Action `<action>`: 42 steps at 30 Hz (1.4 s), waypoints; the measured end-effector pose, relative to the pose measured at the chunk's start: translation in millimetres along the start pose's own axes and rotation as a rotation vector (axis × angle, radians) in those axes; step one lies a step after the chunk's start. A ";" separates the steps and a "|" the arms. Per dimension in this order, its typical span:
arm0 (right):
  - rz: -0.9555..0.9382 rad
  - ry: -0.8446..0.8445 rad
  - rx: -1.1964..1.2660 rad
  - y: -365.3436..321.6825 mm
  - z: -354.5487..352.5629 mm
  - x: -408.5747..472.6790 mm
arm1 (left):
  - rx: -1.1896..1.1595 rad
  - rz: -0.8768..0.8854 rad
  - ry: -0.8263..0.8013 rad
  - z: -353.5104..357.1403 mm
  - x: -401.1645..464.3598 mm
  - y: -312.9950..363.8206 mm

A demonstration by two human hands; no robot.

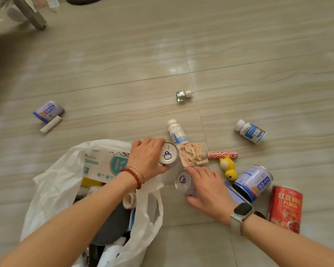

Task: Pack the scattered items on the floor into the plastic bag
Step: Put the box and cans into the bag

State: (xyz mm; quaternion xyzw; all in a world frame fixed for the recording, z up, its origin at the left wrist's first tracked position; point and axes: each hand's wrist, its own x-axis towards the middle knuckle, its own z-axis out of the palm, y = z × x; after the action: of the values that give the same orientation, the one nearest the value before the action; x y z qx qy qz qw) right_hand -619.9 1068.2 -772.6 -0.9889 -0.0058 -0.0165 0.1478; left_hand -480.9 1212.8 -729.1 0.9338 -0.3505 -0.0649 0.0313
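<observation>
The right hand (208, 187) curls round a can (183, 183) standing on the floor (258, 83). Just beyond, the left hand (147, 156) grips a second can (169, 154), held at the mouth of the white plastic bag (52, 182). Past that can lies a pill bottle (176, 132); another bottle (250, 131) lies farther right.

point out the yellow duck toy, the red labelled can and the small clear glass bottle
yellow duck toy (228, 167), head view, on its body
red labelled can (285, 209), head view, on its label
small clear glass bottle (180, 96), head view, on its square body
</observation>
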 end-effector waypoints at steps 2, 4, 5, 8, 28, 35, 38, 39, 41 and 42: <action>0.075 0.097 0.175 -14.9 -10.7 0.3 | -0.178 0.056 0.108 -24.6 -13.5 -16.7; 0.166 0.218 0.380 -35.7 -21.4 4.9 | -0.422 0.082 0.199 -51.0 -33.8 -35.0; 0.215 0.256 0.479 -47.2 -27.1 8.2 | -0.530 0.074 0.230 -61.9 -46.9 -43.4; 0.241 0.391 0.722 -82.2 -43.0 18.4 | -0.779 -0.043 0.310 -78.7 -94.5 -68.5; 0.033 -0.180 0.178 -198.0 3.8 57.8 | -0.213 -0.485 0.151 8.5 -196.1 -120.0; -0.274 -0.184 0.149 -176.7 10.8 14.9 | -0.143 -0.319 0.228 19.3 -193.2 -103.1; -0.194 -0.082 0.218 -141.7 -0.5 -5.0 | -0.179 -0.246 0.315 12.4 -188.1 -87.9; -0.118 -0.020 0.238 -128.2 -5.1 -10.3 | -0.200 -0.216 0.338 6.6 -180.0 -81.1; 0.064 0.086 0.249 -98.0 -9.1 -21.0 | -0.214 -0.121 0.350 -6.0 -157.4 -63.0; 0.159 0.114 0.213 -82.3 -10.1 -26.6 | -0.212 -0.060 0.340 -10.7 -143.7 -51.7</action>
State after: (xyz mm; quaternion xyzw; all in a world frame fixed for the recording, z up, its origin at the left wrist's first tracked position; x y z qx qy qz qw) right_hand -648.2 1143.7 -739.8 -0.9623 0.0794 -0.0603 0.2530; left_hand -553.0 1346.5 -709.6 0.9329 -0.3032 0.0562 0.1860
